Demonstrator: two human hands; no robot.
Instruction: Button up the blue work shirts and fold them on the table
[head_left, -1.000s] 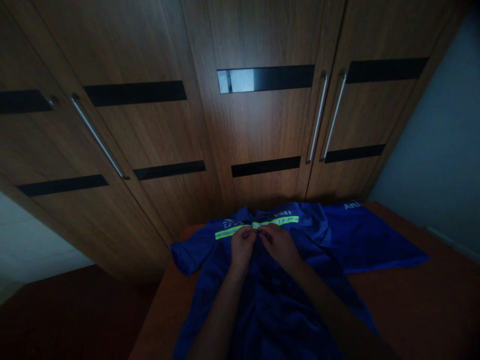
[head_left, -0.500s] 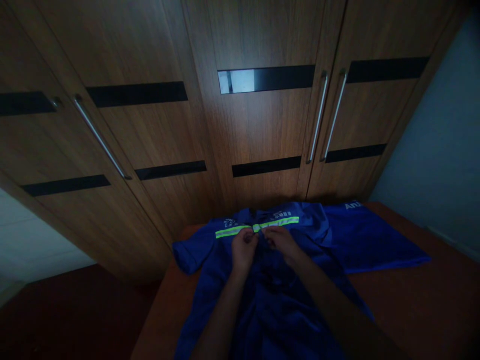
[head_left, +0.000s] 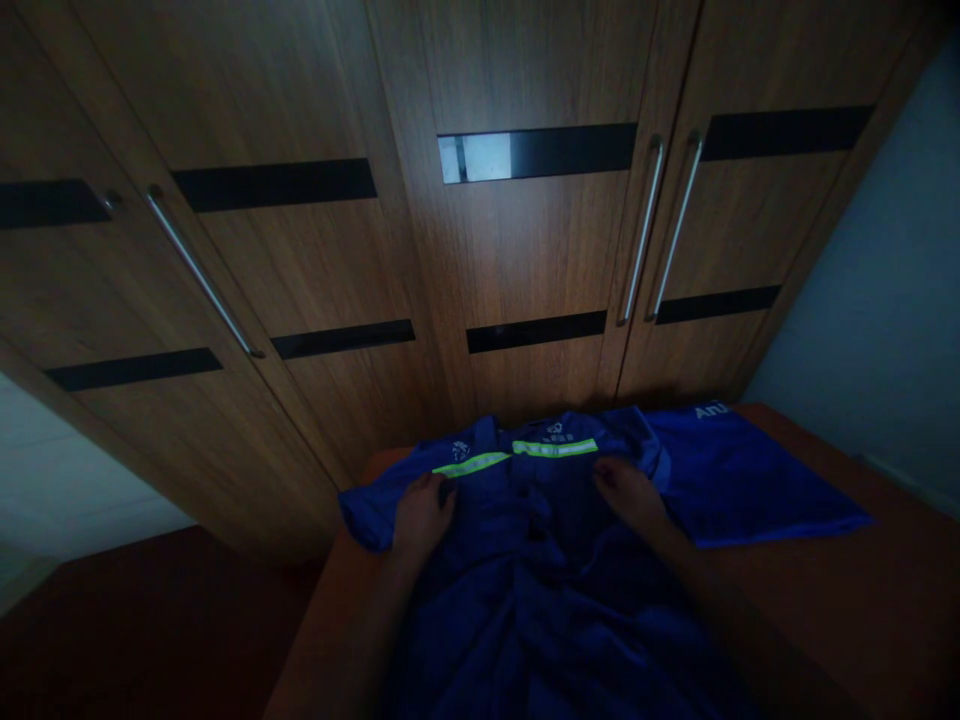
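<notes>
A dark blue work garment (head_left: 487,540) with a bright reflective strip (head_left: 555,448) across its chest lies spread on a reddish-brown surface. On its left side, my left hand (head_left: 424,515) rests by the outer end of the strip, thumb apart from the fingers, with nothing visible in it. My right hand (head_left: 630,493) is at the other end of the strip, its fingers curled together at the cloth. Whether they pinch any fabric is too dark to make out. The strip is split at the middle of the chest, where the front parts meet.
A brighter blue folded cloth (head_left: 757,480) with white lettering lies to the right of the garment. Behind stands a wooden wardrobe (head_left: 525,250) with metal handles and black bands. The reddish-brown surface (head_left: 825,600) extends to the right, beside a pale wall (head_left: 862,330).
My hands have moved apart from the middle of the chest to the strip's outer ends. The strip's two halves now show a gap, and the garment's front lies flatter.
</notes>
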